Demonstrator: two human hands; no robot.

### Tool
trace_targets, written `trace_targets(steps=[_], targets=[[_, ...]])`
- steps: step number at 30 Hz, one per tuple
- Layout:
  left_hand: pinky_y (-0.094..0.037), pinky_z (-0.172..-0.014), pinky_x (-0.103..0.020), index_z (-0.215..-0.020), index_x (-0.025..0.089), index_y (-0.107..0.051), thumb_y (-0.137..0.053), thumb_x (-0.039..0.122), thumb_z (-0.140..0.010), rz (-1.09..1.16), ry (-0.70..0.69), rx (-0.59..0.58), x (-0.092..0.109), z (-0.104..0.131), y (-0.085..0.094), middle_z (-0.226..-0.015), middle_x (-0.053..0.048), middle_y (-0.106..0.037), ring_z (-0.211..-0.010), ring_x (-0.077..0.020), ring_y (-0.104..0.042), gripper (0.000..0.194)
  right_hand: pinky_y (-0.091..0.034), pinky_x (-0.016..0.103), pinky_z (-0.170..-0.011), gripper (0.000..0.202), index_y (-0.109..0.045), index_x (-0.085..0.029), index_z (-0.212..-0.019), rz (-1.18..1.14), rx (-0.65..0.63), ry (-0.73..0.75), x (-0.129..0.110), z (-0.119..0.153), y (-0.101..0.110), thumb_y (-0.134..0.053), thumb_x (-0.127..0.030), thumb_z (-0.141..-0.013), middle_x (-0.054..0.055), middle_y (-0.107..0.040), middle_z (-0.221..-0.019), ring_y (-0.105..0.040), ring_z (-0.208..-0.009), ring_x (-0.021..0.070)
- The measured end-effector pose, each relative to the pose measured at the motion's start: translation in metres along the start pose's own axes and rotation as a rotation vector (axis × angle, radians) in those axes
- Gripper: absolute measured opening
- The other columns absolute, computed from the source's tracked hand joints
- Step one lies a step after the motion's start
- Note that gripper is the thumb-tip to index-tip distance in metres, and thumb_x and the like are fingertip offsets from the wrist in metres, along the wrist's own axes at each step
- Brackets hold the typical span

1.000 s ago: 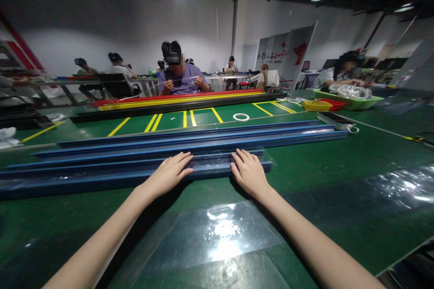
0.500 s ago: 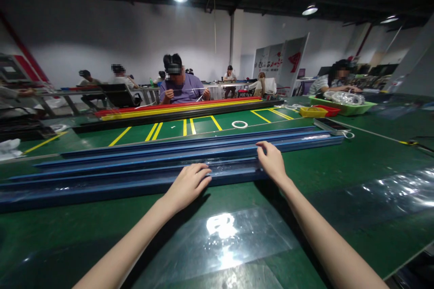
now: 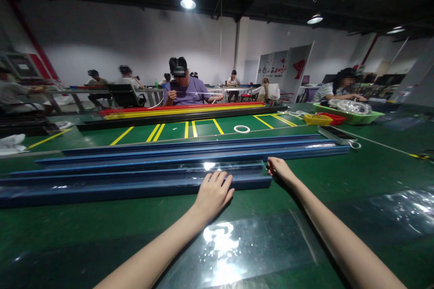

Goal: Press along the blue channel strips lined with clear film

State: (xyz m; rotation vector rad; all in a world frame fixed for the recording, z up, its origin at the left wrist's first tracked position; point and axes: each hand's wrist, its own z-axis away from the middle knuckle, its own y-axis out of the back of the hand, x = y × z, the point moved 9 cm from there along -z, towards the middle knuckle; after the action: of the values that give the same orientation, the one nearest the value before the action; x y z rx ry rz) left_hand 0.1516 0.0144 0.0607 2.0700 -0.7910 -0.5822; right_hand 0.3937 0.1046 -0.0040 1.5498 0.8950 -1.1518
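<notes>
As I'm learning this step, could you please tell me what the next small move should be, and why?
Perhaps the right hand should smooth the clear film at the right end of the front blue channel, since its fingers are beside that end and the left hand rests on the channel.

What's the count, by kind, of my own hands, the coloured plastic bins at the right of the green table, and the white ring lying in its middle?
Your left hand and right hand: 2
Yellow bin, red bin and green bin: 3
White ring: 1
Total: 6
</notes>
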Motion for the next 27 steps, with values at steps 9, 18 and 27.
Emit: trace_targets(steps=[9, 18, 27], targets=[[-0.041, -0.08, -0.037, -0.112, 0.016, -0.052, -0.039, 0.022, -0.085, 0.034, -0.012, 0.075, -0.001, 0.007, 0.001, -0.106, -0.011, -0.059, -0.097, -0.022, -0.053, 0.031, -0.03, 0.022, -0.043, 0.032, -0.047, -0.018, -0.055, -0.022, -0.123, 0.054, -0.015, 0.018, -0.01, -0.047, -0.047, -0.068, -0.004, -0.046, -0.048, -0.038, -0.042, 0.0069], [-0.037, -0.081, -0.036, -0.104, 0.016, -0.055, -0.039, 0.021, -0.085, -0.014, 0.038, 0.138, -0.003, 0.009, 0.009, -0.107, -0.007, -0.06, -0.099, -0.0202, -0.052, 0.025, -0.025, 0.021, -0.044, 0.031, -0.05, -0.016, -0.058, 0.046, -0.255, 0.122, -0.026, 0.027, -0.015, -0.057, -0.046, -0.067, -0.005, -0.044, -0.053, -0.035, -0.044, 0.0054], [-0.037, -0.077, -0.036, -0.099, 0.019, -0.058, -0.042, 0.028, -0.085, -0.067, 0.166, 0.116, -0.015, 0.01, 0.01, -0.104, -0.006, -0.061, -0.094, -0.0214, -0.052, 0.023, -0.026, 0.021, -0.047, 0.03, -0.053, -0.016, -0.059, 0.039, -0.29, 0.151, -0.026, 0.027, -0.017, -0.058, -0.043, -0.068, -0.004, -0.047, -0.055, -0.036, -0.047, 0.0056]])
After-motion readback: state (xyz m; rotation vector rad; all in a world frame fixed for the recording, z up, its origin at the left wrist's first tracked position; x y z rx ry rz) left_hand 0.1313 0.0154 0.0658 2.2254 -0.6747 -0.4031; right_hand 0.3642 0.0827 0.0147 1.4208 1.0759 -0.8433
